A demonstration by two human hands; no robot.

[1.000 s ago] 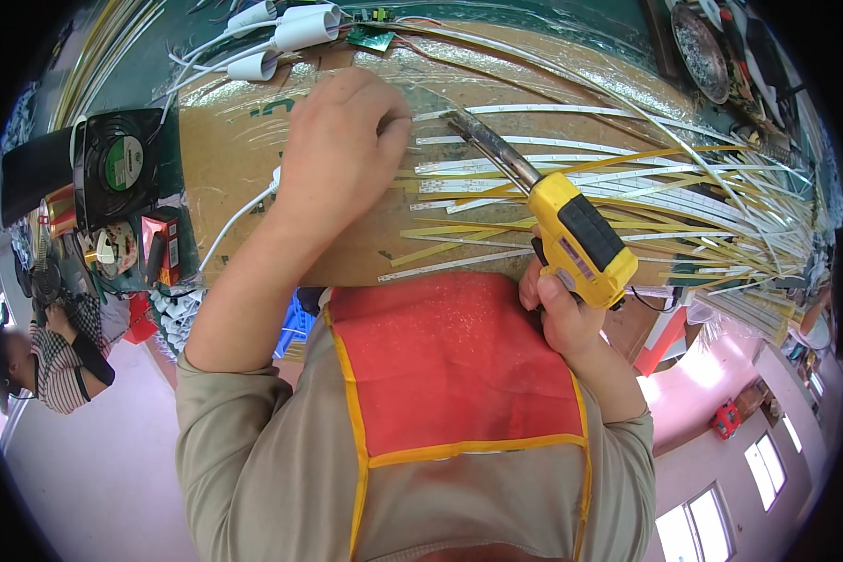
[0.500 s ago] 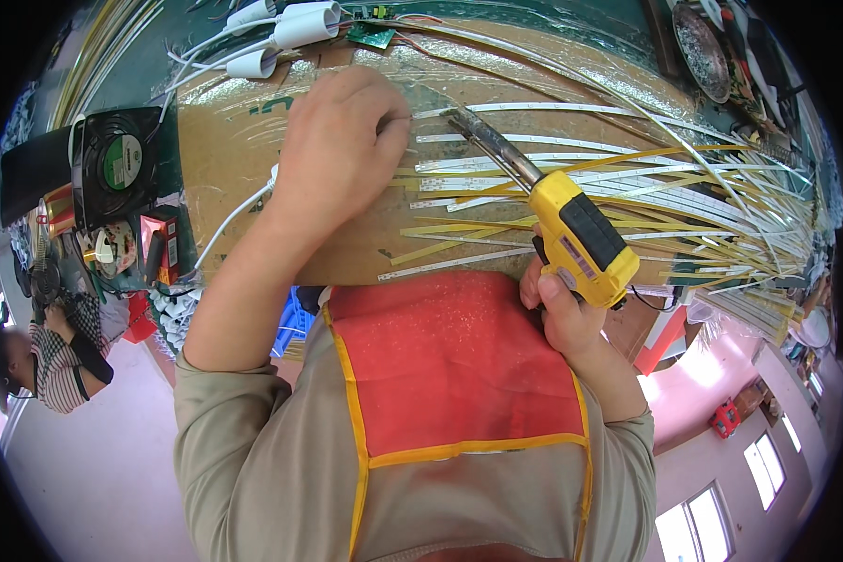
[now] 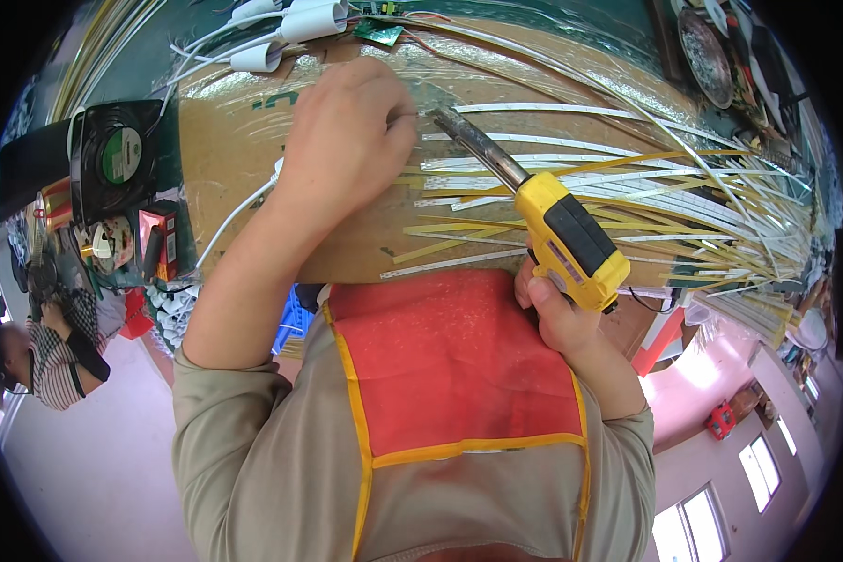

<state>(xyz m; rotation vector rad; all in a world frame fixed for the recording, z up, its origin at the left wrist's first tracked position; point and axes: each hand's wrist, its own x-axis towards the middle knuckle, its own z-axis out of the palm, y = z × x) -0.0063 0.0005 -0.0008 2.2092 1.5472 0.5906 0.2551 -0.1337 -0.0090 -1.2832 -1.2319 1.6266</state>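
Crowding ylw tool (image 3: 571, 244): wht strips (image 3: 628, 193).

Yellow pistol-shaped tool (image 3: 539, 201), black side panel (image 3: 581, 239), metal barrel (image 3: 487, 150), dark tip (image 3: 440, 116). Sits in the right hand (image 3: 559, 312), barrel slanting forward-left of the grip, tip near the left hand (image 3: 351, 136). Flat strips (image 3: 459, 186), white and yellow, fan out ahead of the grip and to its right.

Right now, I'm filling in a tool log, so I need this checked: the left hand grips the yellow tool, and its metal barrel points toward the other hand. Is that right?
Not quite: the head view shows the right hand, not the left hand, gripping the yellow tool. Its metal barrel does point toward the other hand.
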